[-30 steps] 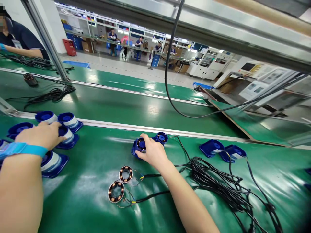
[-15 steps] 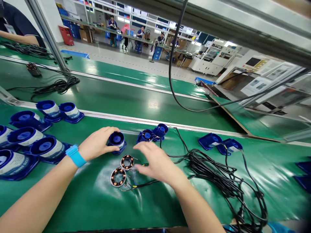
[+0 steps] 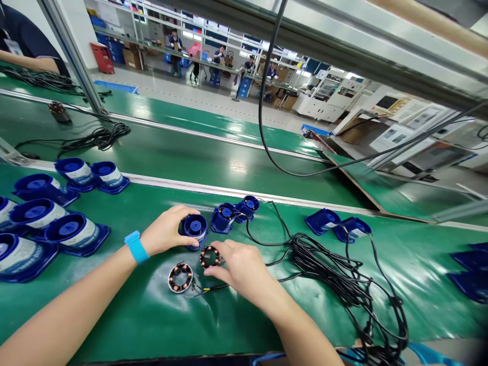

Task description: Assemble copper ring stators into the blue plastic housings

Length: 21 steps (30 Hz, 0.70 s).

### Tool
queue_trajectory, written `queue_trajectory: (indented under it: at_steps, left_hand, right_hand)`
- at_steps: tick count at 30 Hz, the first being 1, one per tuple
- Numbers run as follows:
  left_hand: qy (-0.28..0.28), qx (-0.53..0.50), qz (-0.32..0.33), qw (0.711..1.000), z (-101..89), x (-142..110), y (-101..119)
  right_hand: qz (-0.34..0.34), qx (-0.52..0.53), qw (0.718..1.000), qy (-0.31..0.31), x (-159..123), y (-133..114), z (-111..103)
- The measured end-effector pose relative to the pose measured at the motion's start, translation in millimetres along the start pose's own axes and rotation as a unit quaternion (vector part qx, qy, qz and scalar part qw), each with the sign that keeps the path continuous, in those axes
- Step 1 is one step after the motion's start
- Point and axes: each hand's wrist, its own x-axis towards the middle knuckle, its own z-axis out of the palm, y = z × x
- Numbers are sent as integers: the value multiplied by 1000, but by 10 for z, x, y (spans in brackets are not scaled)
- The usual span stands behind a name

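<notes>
My left hand is curled around a blue round plastic housing standing upright on the green mat, thumb at the front and fingers behind. Just to its right, my right hand pinches a ring-shaped motor stator with copper windings between thumb and fingers. A second stator lies on the mat at lower left of it, its thin wires joined to a black cable. Behind my hands stand two blue housings with stators in them, one of them the nearer housing, wired to black cable.
Several labelled blue housings stand at the left. On the right lie a large bundle of black cable and two more wired housings. A cable hangs from the overhead frame. A co-worker's arm shows at upper left.
My right hand has come down onto the nearer stator and closed on it, and the stator has shifted right. The left hand and its housing have moved slightly right.
</notes>
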Motion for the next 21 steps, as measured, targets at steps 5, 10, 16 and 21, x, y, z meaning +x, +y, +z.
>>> queue_trajectory:
  at_steps: [5, 10, 16, 21]
  left_hand:
    - [-24, -37, 30, 999, 216, 31, 203]
    - [-31, -49, 24, 998, 370, 25, 372]
    - [-13, -58, 5, 998, 447, -11, 441]
    - [-24, -66, 13, 997, 431, -45, 425]
  right_hand:
    - [-22, 90, 969, 230, -66, 67, -153]
    - [39, 42, 978, 201, 73, 124, -49]
    - [136, -114, 981, 79, 94, -52, -81]
    - [103, -99, 988, 55, 74, -76, 44]
